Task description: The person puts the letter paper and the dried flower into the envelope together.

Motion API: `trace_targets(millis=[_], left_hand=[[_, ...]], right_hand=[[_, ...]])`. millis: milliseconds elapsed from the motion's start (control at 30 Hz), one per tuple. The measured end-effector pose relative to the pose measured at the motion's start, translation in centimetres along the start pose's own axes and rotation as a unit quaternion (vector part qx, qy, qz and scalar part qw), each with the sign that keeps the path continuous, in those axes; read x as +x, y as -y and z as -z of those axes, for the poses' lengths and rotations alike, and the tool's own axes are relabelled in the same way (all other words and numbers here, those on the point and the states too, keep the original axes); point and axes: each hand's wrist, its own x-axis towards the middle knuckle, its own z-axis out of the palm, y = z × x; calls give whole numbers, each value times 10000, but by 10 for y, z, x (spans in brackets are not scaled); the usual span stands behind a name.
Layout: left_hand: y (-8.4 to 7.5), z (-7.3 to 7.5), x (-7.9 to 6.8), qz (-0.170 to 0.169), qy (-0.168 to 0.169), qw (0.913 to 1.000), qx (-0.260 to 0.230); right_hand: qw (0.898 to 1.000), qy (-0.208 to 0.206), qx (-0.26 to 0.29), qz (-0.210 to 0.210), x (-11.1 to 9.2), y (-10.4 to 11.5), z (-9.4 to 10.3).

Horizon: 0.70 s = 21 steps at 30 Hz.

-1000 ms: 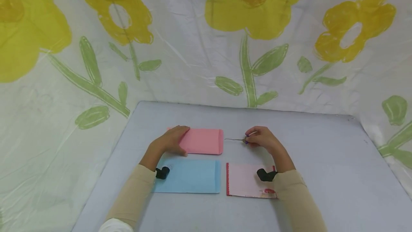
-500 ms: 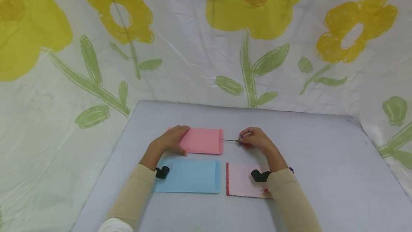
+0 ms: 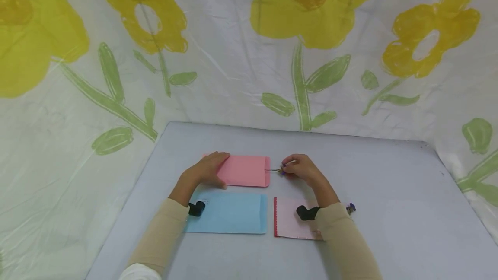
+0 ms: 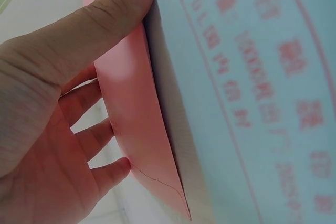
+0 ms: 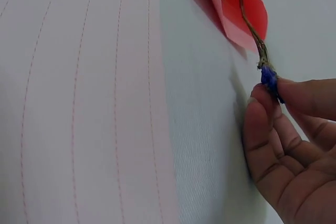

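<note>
My left hand spans the left end of a pink envelope lying on the table. In the left wrist view, its thumb is at one long edge of the envelope and the fingertips meet the other. To the right of the envelope, my right hand pinches a small dried flower by its blue-purple head, between thumb and fingers. The flower's thin stem runs into the envelope's gaping mouth, as the right wrist view shows. The stem's far end is hidden inside.
A light blue envelope with red print lies nearer, under the left wrist. A pale pink lined sheet with a red border is partly under the right forearm. Another purple flower shows beside the right sleeve. A flowered curtain hangs behind the table.
My right hand has moved left with the flower, and the stem has gone from outside the pink envelope into its mouth. The second purple flower has come into sight; the left hand has stayed put.
</note>
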Motion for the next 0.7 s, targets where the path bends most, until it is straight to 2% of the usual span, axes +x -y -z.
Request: trace_targets(millis=[700], left_hand=[[-1,0,-1,16,-24,10000,-89]], right_hand=[[9999,52,44,94,10,9,-31]])
